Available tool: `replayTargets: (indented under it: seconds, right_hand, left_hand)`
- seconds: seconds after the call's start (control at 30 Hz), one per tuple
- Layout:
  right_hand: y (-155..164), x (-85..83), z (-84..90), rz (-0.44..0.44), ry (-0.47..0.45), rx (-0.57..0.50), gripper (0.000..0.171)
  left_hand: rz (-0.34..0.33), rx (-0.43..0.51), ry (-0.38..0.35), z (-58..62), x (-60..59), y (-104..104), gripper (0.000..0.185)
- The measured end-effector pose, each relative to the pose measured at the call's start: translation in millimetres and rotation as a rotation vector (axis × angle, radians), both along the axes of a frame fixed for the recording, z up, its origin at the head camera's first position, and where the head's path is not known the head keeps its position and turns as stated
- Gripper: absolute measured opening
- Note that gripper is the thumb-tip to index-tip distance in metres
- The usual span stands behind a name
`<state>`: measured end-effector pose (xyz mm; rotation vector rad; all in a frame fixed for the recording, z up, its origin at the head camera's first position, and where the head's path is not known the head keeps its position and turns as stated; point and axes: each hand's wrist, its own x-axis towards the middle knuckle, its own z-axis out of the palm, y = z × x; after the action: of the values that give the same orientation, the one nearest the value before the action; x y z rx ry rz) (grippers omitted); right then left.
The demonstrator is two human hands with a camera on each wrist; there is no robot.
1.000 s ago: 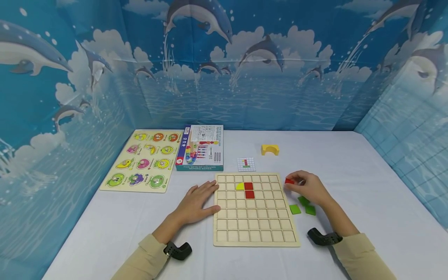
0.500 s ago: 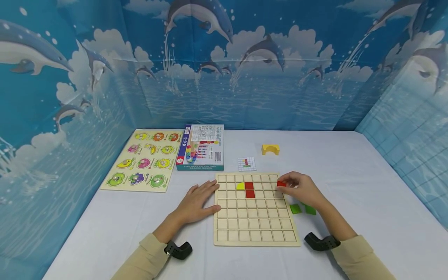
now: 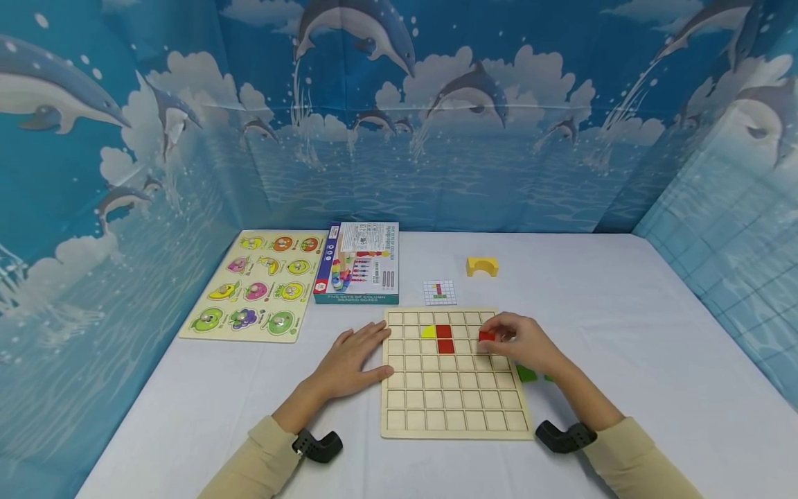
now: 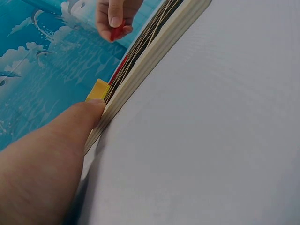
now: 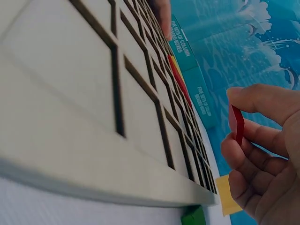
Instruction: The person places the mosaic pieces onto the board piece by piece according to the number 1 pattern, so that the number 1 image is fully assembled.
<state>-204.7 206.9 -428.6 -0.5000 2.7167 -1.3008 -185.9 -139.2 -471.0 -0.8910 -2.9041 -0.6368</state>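
Dolphins leap across the blue backdrop at the top of the frame, white desk below! Lower centre, the wooden grid board, two red tiles and a yellow piece seated toward its top. Right of centre, the right hand pinches another red tile between thumb and fingers, over the board's upper right! Left hand, fingers outstretched, touches the board's left edge. Green tiles peek out just right of the board; a yellow arch block stands farther up the frame.
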Motion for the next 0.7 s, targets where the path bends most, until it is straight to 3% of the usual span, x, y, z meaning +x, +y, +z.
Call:
replayTargets:
  seconds: [0.7]
  right_hand:
    - [-27.3,3.0,2.4,0.119,0.015,-0.015,0.027]
  left_hand:
    - [-0.005,0.018,0.001,-0.1,0.3,-0.1,0.073]
